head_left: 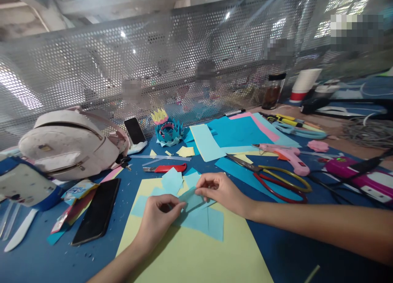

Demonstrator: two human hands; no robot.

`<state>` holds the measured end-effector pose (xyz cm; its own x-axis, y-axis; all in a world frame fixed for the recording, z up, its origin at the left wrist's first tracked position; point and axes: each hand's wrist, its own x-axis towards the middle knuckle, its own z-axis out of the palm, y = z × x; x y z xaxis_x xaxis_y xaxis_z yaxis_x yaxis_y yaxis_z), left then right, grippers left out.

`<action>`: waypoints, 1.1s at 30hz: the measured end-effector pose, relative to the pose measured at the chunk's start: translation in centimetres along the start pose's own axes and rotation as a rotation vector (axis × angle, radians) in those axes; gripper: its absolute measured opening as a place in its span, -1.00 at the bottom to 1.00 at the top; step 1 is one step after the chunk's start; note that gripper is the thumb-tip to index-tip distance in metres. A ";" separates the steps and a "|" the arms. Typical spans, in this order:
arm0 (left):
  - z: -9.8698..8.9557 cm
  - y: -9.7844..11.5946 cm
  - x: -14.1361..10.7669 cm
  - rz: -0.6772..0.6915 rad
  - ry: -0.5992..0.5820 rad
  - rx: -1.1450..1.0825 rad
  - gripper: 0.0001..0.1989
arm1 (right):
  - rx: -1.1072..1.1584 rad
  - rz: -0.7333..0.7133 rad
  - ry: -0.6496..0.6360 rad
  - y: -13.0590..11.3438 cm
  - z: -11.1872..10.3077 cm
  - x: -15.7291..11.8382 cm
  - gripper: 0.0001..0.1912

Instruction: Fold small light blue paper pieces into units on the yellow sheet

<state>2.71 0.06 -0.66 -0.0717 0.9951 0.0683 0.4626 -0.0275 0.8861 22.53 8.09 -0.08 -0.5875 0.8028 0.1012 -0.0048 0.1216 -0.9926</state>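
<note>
A small light blue paper piece is pinched at its left end by my left hand and at its upper right by my right hand. Both hands are closed, thumb against fingers. Beneath them lie several light blue paper pieces on a large pale yellow sheet. Another blue piece lies just beyond the hands. A red utility knife rests behind the yellow sheet, its blade toward the left.
Scissors and a pink glue gun lie on the right. Behind stand a blue paper flower and stacked coloured sheets. A black phone and a white bag are on the left; a perforated screen rises behind.
</note>
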 end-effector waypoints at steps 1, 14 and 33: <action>0.0 0.0 0.0 -0.001 -0.002 0.000 -0.70 | 0.002 -0.002 0.000 -0.1 0.0 0.0 -0.60; 0.1 0.3 -0.1 -0.019 -0.021 0.023 -0.70 | -0.012 -0.035 -0.014 -0.1 -0.1 0.0 -0.63; -0.2 -0.3 0.0 -0.002 0.048 -0.055 -0.71 | -0.080 -0.006 -0.024 0.0 -0.2 0.0 -0.61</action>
<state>2.41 0.03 -0.86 -0.1155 0.9895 0.0869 0.4129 -0.0318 0.9102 22.67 8.21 -0.05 -0.6072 0.7877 0.1041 0.0558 0.1730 -0.9833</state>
